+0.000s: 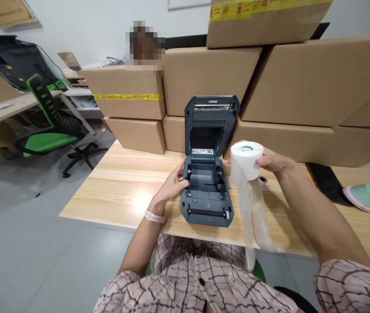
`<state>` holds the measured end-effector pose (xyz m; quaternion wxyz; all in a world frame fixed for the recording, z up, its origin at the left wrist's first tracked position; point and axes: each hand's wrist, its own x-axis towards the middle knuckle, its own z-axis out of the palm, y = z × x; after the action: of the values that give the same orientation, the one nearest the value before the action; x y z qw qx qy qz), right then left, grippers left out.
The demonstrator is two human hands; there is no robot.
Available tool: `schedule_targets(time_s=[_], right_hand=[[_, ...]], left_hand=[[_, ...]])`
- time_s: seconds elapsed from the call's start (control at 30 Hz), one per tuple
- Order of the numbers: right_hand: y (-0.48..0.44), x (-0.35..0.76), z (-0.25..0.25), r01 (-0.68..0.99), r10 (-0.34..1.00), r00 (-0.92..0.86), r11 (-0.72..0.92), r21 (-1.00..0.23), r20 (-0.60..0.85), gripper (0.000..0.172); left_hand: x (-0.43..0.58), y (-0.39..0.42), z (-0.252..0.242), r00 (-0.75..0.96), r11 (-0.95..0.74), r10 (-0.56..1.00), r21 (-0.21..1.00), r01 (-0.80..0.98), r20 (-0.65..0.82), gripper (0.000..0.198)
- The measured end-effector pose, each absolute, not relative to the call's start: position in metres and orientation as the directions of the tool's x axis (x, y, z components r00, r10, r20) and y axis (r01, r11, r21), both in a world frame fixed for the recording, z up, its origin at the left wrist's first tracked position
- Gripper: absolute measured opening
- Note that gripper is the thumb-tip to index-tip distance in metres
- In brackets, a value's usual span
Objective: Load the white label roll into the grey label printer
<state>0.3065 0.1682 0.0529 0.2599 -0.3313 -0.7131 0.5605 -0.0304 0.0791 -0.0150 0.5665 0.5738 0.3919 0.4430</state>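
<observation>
A dark grey label printer (208, 191) stands on the wooden table (113, 191) with its lid (211, 121) swung up and its roll bay bare. My left hand (173, 183) rests on the printer's left side, fingers curled at the left roll holder. My right hand (271, 160) is shut on a white label roll (246, 160), held in the air just right of the printer. A long loose strip of paper (250, 221) hangs from the roll past the table's front edge.
Stacked cardboard boxes (318, 82) line the table's back edge behind the printer. A dark flat pad (326, 182) and a pink and mint object (369, 196) lie at the right. A green office chair (51, 126) and another desk stand left. A person sits behind the boxes.
</observation>
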Motion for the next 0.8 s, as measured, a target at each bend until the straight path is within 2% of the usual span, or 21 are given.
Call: schedule_targets(time_s=[0.03, 0.1, 0.2, 0.27, 0.33, 0.4, 0.6, 0.8], right_hand=[[0.163, 0.295, 0.063, 0.183, 0.737, -0.675, 0.207, -0.961, 0.030, 0.090], [0.152, 0.267, 0.083, 0.308, 0.677, -0.735, 0.370, -0.877, 0.027, 0.082], [0.134, 0.223, 0.104, 0.541, 0.633, -0.772, 0.605, -0.584, -0.059, 0.060], [0.124, 0.201, 0.110, 0.600, 0.627, -0.774, 0.682, -0.418, -0.087, 0.053], [0.119, 0.188, 0.113, 0.622, 0.629, -0.771, 0.713, -0.324, -0.098, 0.053], [0.117, 0.183, 0.114, 0.632, 0.633, -0.767, 0.717, -0.294, -0.107, 0.053], [0.123, 0.184, 0.109, 0.567, 0.582, -0.805, 0.697, -0.439, -0.115, 0.060], [0.129, 0.175, 0.086, 0.660, 0.624, -0.751, 0.709, -0.248, -0.216, 0.066]], left_hand=[[-0.031, 0.079, -0.015, 0.298, -0.049, 0.952, 0.998, -0.049, 0.062, 0.099], [-0.031, 0.079, -0.014, 0.294, -0.046, 0.954, 0.998, -0.037, 0.055, 0.098], [-0.032, 0.078, -0.012, 0.304, -0.051, 0.951, 0.998, -0.021, 0.055, 0.099], [-0.033, 0.078, -0.011, 0.325, -0.062, 0.944, 0.998, -0.018, 0.064, 0.100], [-0.033, 0.079, -0.010, 0.339, -0.074, 0.938, 0.997, -0.019, 0.076, 0.099], [-0.033, 0.079, -0.010, 0.342, -0.086, 0.936, 0.996, -0.020, 0.088, 0.098], [-0.034, 0.078, -0.009, 0.342, -0.049, 0.938, 0.999, -0.022, 0.053, 0.103], [-0.035, 0.078, -0.011, 0.334, -0.035, 0.942, 0.999, 0.002, 0.032, 0.106]])
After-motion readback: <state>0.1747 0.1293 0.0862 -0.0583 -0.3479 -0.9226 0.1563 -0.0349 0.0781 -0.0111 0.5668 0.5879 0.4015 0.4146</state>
